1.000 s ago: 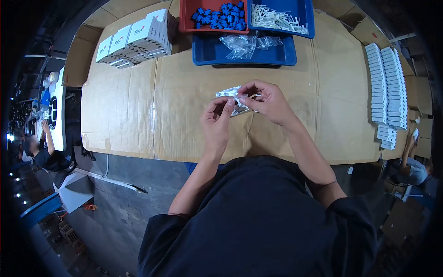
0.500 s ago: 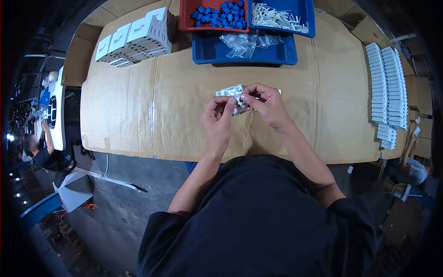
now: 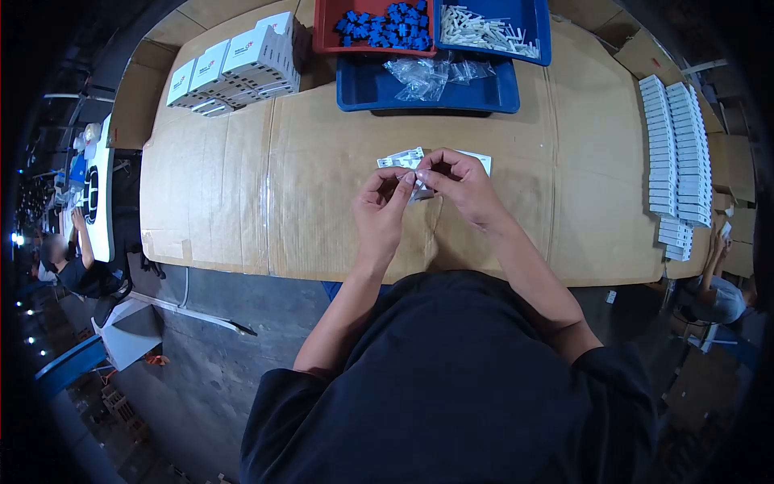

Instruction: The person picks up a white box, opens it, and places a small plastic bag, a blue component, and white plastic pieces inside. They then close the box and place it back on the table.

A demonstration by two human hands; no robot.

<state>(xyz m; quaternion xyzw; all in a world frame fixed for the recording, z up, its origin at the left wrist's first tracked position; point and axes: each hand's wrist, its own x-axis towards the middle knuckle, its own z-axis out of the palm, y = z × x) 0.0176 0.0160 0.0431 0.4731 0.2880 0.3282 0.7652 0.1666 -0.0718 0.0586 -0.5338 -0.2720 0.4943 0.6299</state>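
Note:
Over the middle of the cardboard-covered table [image 3: 322, 185], my left hand [image 3: 383, 206] and my right hand [image 3: 463, 185] meet, thumbs and fingertips pinched close together. Between them is a small clear plastic bag [image 3: 421, 194], partly hidden by the fingers; its contents are too small to make out. A white slotted plastic part [image 3: 395, 159] lies just beyond my left fingers. Behind my right hand, another white piece [image 3: 484, 160] shows only in part.
At the back stand a red bin [image 3: 322, 40] of blue plastic pieces, a blue bin [image 3: 545, 48] of white sticks and a blue tray [image 3: 363, 98] with clear bags. White boxes [image 3: 250, 52] are stacked left, white parts [image 3: 677, 153] right. Two people sit farther off.
My fingertips have drawn closer together on the plastic bag, my right hand shifting slightly left. More of the white piece behind my right hand shows.

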